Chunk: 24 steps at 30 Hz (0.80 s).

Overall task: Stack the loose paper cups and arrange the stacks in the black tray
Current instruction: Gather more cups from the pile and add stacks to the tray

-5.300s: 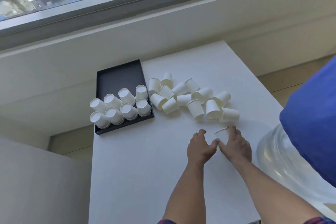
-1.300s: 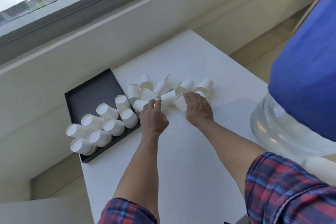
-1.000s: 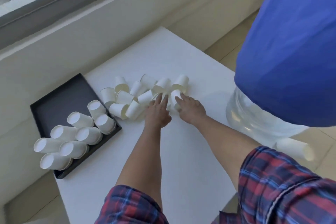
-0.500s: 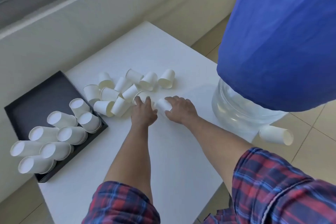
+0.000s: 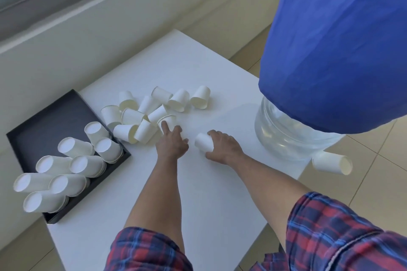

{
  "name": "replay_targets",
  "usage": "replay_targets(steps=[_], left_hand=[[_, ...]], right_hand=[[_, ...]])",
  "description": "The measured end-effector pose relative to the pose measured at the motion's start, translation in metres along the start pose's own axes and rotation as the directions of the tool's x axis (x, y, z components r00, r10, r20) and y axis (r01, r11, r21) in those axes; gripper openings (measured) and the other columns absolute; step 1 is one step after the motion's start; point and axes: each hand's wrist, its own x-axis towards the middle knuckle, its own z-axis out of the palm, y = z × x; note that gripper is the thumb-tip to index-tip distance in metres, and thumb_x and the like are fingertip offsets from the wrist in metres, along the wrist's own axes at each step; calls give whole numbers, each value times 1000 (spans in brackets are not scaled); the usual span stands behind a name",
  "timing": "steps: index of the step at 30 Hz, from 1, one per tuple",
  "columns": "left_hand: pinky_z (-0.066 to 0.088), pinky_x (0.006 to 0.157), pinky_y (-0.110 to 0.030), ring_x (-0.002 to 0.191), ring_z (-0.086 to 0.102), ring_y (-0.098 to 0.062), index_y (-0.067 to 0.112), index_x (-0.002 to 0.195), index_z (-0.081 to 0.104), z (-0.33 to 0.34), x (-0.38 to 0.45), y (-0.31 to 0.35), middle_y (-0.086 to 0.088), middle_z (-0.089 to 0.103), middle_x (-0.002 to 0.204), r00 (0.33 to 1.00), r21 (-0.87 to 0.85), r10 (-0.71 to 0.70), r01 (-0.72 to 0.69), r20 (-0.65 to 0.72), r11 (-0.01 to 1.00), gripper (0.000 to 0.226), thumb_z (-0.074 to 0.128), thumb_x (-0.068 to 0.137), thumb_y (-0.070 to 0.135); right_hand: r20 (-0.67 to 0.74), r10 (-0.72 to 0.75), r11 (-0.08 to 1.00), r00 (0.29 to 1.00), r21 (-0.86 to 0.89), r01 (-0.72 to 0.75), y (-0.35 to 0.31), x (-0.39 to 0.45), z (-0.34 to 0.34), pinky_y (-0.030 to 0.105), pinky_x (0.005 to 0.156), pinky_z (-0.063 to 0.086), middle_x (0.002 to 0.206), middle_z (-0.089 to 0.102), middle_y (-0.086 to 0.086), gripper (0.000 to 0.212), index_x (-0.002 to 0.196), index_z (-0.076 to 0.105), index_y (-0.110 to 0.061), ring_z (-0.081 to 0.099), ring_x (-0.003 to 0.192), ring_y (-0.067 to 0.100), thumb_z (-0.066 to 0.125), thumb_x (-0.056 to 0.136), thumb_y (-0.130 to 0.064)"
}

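Several loose white paper cups lie on their sides in a heap on the white table. The black tray at the left holds several upside-down cup stacks in its near half. My right hand grips one white cup lying on the table, apart from the heap. My left hand reaches into the heap's near edge, one finger touching a cup; its other fingers are spread.
A large water bottle under a blue cover stands at the table's right edge. One cup lies beyond that edge, over the tiled floor. A wall and window sill run behind the table.
My right hand has drawn a cup out of the heap toward me. My left hand stays at the heap's edge. The view has tilted downward and right.
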Motion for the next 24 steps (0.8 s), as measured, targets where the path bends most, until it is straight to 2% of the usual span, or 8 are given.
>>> replay_targets(steps=[4, 7, 10, 12, 14, 17, 20, 24], left_hand=[[51, 88, -41, 104, 62, -39, 27, 136, 48, 3, -16, 5, -11, 10, 158, 991, -60, -29, 22, -128, 998, 47, 60, 93, 44], [51, 90, -46, 110, 59, -39, 25, 132, 54, 7, -29, 16, -10, 29, 149, 977, -193, -23, -19, -213, 981, 46, 50, 97, 54], [50, 89, -43, 107, 61, -24, 25, 131, 52, 13, -39, 33, -2, 57, 124, 992, -431, -24, -32, -123, 902, 56, 44, 95, 66], [53, 83, -40, 94, 65, -17, 23, 126, 54, 16, -44, 44, 1, 66, 103, 999, -627, -18, -9, -37, 779, 63, 49, 89, 72], [55, 77, -36, 90, 67, -17, 22, 116, 59, 17, -49, 57, 0, 69, 99, 999, -746, -21, 51, 50, 664, 63, 58, 81, 74], [57, 73, -37, 92, 68, -18, 23, 100, 64, 19, -50, 75, -1, 70, 102, 990, -806, -34, 130, 136, 577, 50, 66, 76, 66], [56, 75, -40, 94, 69, -25, 19, 105, 68, 23, -52, 85, -7, 71, 105, 979, -804, 6, 164, 204, 572, 51, 69, 74, 60], [47, 47, -23, 62, 69, -15, 20, 100, 66, 26, -60, 96, -9, 73, 96, 966, -757, 90, 131, 243, 640, 46, 74, 75, 58]], right_hand=[[-65, 30, 989, 997, 149, -20, 5, -5, 2, 33, 83, 43, 127, 54, 3, 71, 135, 39, -22, 54, 114, 27, 71, 76, -44], [-136, 36, 972, 990, 234, -4, 7, -11, -1, 35, 89, 45, 131, 52, 2, 70, 134, 39, -22, 52, 116, 26, 73, 77, -46], [-195, 2, 957, 981, 284, 55, 9, -18, -7, 34, 88, 45, 129, 53, 1, 70, 132, 40, -22, 52, 115, 26, 75, 77, -46], [-215, -43, 954, 976, 282, 104, 10, -25, -12, 34, 88, 46, 129, 54, -1, 68, 131, 41, -23, 53, 114, 24, 75, 77, -47], [-224, -98, 951, 970, 266, 158, 14, -33, -17, 33, 88, 47, 128, 55, -3, 65, 130, 42, -24, 55, 114, 21, 74, 78, -49], [-224, -156, 956, 962, 211, 204, 24, -46, -21, 30, 88, 47, 128, 56, -3, 67, 132, 43, -22, 57, 114, 21, 75, 79, -46], [-188, -168, 967, 968, 161, 199, 42, -61, -28, 30, 91, 48, 131, 56, -5, 74, 138, 42, -23, 56, 116, 18, 71, 78, -57], [-103, -285, 958, 953, -47, 282, 80, -89, -42, 32, 93, 47, 134, 55, -9, 89, 146, 35, -28, 57, 114, 16, 53, 77, -82]])
